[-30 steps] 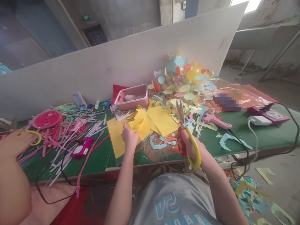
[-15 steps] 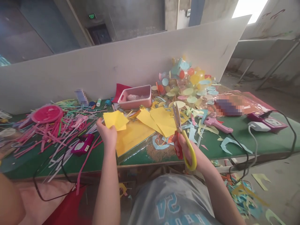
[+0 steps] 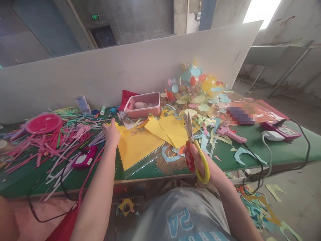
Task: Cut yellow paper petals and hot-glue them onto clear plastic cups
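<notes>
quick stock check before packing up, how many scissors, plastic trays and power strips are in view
yellow-handled scissors, in the right hand: 1
pink plastic tray: 1
magenta power strips: 2
total: 4

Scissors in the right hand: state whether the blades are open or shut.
Slightly open: the blades of the scissors part in a narrow V above the right hand, with no paper visible between them.

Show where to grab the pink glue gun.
Grip the slim handle of the pink glue gun, coming from the near side: it lies flat on the green table, its handle end angled toward you, with the black cord trailing from that end.
</notes>
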Action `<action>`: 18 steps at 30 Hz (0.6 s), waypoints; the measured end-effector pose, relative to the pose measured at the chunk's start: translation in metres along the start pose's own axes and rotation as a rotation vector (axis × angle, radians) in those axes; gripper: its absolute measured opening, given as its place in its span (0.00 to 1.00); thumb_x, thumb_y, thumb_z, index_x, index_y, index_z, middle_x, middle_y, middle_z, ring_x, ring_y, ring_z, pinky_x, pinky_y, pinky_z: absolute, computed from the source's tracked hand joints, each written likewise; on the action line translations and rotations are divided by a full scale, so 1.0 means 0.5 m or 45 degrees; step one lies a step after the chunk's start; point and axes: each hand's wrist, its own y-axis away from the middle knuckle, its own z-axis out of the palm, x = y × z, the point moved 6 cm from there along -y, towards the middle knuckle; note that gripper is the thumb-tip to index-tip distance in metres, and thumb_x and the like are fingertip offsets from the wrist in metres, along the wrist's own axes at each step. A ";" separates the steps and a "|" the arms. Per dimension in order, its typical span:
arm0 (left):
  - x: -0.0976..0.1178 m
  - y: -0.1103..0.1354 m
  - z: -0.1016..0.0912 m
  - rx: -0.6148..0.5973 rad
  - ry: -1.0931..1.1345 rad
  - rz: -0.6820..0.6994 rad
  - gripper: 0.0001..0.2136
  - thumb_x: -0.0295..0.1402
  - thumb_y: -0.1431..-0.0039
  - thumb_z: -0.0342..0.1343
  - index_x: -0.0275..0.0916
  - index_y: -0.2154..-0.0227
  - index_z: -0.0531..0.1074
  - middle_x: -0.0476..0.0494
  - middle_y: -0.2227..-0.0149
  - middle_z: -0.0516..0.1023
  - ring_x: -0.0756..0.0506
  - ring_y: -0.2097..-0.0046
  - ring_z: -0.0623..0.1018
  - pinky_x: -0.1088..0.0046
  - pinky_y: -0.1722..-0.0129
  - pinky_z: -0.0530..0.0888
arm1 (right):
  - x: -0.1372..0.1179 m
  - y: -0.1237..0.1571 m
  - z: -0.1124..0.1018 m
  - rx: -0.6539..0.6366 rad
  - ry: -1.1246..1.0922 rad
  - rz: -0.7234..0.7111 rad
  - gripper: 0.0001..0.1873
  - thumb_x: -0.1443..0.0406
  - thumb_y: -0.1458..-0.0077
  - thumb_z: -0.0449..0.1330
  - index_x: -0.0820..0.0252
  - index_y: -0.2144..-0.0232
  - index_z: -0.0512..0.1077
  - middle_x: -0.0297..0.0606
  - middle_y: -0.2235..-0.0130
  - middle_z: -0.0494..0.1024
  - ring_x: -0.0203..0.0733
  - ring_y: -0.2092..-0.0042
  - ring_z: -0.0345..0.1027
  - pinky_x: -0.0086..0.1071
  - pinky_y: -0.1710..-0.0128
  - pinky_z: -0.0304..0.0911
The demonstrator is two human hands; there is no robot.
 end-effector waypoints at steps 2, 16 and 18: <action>-0.009 -0.002 0.007 -0.042 -0.013 -0.007 0.33 0.18 0.57 0.57 0.37 0.43 0.67 0.25 0.45 0.62 0.23 0.42 0.67 0.46 0.45 0.66 | 0.000 0.000 -0.001 -0.006 0.000 -0.001 0.32 0.37 0.39 0.41 0.56 0.70 0.65 0.29 0.77 0.66 0.38 0.74 0.61 0.33 0.72 0.59; -0.044 -0.026 -0.034 -0.022 0.013 0.015 0.41 0.16 0.51 0.54 0.37 0.33 0.48 0.33 0.47 0.72 0.34 0.46 0.74 0.56 0.48 0.72 | 0.005 -0.002 0.000 -0.036 -0.022 0.014 0.32 0.37 0.40 0.41 0.56 0.73 0.62 0.29 0.77 0.65 0.37 0.74 0.61 0.33 0.69 0.60; -0.042 -0.016 -0.028 -0.045 -0.066 0.042 0.41 0.15 0.53 0.53 0.36 0.33 0.51 0.30 0.50 0.72 0.29 0.46 0.73 0.51 0.47 0.70 | 0.008 -0.005 -0.001 -0.033 -0.023 0.028 0.33 0.36 0.40 0.41 0.56 0.73 0.62 0.28 0.78 0.64 0.37 0.75 0.60 0.33 0.70 0.59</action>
